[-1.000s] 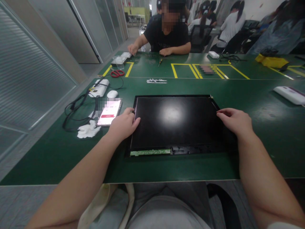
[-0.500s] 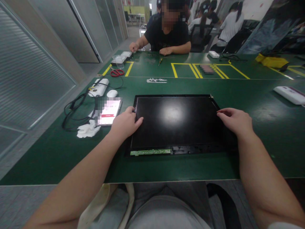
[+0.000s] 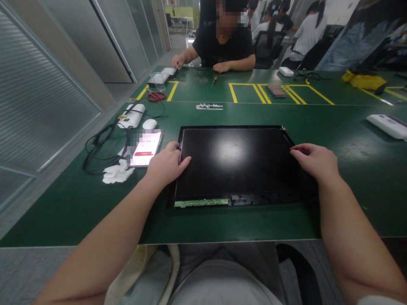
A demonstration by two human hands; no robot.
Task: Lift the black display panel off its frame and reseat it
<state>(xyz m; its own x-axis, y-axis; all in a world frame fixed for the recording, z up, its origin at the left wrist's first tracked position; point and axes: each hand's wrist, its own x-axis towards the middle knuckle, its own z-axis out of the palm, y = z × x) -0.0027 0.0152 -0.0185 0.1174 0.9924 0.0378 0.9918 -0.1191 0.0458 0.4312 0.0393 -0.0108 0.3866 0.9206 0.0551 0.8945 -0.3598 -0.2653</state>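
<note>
A black LCD screen panel (image 3: 232,165) lies flat before me, with a green circuit board strip (image 3: 202,203) along its near edge. My left hand (image 3: 168,164) grips the panel's left edge, its thumb over the glass and its fingers curled at the side. At the opposite edge, my right hand (image 3: 313,161) is closed in a pinch against the frame; its fingertips are partly hidden, so I cannot tell exactly how much of the rim they hold.
Left of the panel lie a lit phone (image 3: 146,148), crumpled tissue (image 3: 117,171), a white mouse (image 3: 149,124), cables and red scissors (image 3: 156,96). Thin white strips (image 3: 209,106) rest beyond the panel. A person in black (image 3: 224,51) sits across the green table (image 3: 241,226).
Both my hands and the panel stay almost still. The view has shifted very slightly, and a person in the right background has moved.
</note>
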